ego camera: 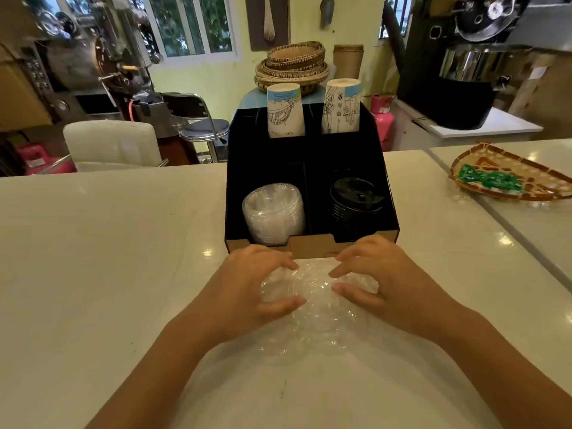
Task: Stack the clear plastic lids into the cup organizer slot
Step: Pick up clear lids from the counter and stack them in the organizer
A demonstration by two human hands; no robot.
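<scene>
Both hands curl around a loose pile of clear lids [312, 308] on the white counter [108, 258], left hand [247, 283] and right hand [380, 274] gripping its sides, fingertips pointing inward. Bare counter lies open either side. Just beyond, the black organizer [309, 168] holds a clear-lid stack [274, 212] front-left, black lids [356, 202] front-right.
</scene>
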